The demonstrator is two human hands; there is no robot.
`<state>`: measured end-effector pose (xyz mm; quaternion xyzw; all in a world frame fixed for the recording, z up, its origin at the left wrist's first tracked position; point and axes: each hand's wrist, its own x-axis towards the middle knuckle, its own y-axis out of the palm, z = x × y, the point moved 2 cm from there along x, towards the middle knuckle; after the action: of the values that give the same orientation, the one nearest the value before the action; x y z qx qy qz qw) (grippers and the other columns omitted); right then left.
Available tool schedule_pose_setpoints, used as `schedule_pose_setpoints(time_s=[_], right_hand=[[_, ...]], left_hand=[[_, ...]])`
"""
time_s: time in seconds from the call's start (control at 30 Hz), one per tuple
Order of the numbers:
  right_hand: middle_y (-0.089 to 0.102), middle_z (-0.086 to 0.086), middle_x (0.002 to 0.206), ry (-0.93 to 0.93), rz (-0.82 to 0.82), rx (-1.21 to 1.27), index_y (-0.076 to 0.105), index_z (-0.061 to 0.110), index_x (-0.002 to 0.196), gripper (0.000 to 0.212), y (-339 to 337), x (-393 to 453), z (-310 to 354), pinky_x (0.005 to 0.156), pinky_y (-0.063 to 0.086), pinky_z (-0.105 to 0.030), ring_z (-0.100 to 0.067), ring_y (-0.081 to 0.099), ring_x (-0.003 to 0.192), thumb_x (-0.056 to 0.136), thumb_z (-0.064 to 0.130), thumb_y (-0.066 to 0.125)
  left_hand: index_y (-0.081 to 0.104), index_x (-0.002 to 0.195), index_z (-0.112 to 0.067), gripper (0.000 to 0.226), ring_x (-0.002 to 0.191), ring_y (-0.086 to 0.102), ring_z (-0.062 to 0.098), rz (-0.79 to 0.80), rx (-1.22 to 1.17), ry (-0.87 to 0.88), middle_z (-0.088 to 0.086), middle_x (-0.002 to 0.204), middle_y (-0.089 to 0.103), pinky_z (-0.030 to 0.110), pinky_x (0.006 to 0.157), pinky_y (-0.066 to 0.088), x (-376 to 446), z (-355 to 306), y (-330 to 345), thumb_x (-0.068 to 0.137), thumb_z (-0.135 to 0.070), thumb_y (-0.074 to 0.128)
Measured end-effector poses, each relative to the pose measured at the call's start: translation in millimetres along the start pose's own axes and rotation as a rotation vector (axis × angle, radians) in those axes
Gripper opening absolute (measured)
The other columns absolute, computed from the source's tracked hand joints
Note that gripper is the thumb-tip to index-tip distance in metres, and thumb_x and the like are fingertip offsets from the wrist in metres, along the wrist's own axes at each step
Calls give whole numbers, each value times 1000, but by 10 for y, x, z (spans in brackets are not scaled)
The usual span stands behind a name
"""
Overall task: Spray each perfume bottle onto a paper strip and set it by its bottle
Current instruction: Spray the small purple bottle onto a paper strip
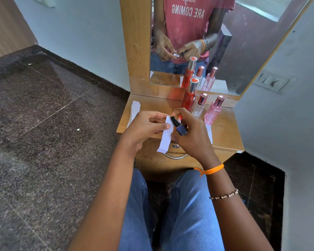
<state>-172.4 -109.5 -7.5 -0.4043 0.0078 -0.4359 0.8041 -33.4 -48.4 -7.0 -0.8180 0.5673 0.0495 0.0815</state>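
My right hand [192, 134] grips a small dark blue perfume bottle [180, 128] with a black cap, tilted with its top toward the upper left. My left hand [145, 127] pinches a white paper strip [166, 140] right beside the bottle's top; the strip hangs down over the shelf's front edge. On the wooden shelf [225, 131] stand a tall red bottle [189, 98], a small clear bottle [199, 107] and a pink bottle [213, 113]. Another paper strip [209, 132] lies in front of the pink bottle, partly behind my right hand.
A stack of spare paper strips [134, 113] lies at the shelf's left edge. A mirror [225, 42] behind the bottles reflects them and my hands. A drawer with a metal handle [176, 155] sits below the shelf. My knees are under it.
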Motion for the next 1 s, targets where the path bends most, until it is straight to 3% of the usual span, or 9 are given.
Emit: schedule_pose_setpoints(time_s=[0.13,0.6,0.83,1.0], right_hand=[[59,-14,73,4,12,-6,54,19,107,36,-5,-5,2,52,45,-41,-31,49,62,75,9,69],[57,-13,70,26,53,11,54,18,102,32,-5,-25,-3,53,45,-42,-31,49,62,76,8,68],[59,-14,74,54,34,67,54,18,98,30,-3,-42,1,57,48,-46,-31,52,65,75,6,69],[60,-14,90,115,-93,288,54,19,105,36,-70,-38,-8,52,45,-30,-15,53,66,77,-2,62]], left_hand=[[67,89,-28,24,88,65,11,6,-7,-16,-1,93,71,21,68,48,6,12,12,76,-8,73],[67,90,-26,24,71,63,1,38,1,-37,-9,76,67,8,53,46,0,36,22,75,-8,74],[69,88,-25,22,67,65,-1,57,-14,-51,-6,77,70,10,54,46,-2,63,27,75,-8,74],[69,87,-22,21,73,66,5,37,-36,-70,-4,78,71,17,62,51,14,103,27,76,-5,73]])
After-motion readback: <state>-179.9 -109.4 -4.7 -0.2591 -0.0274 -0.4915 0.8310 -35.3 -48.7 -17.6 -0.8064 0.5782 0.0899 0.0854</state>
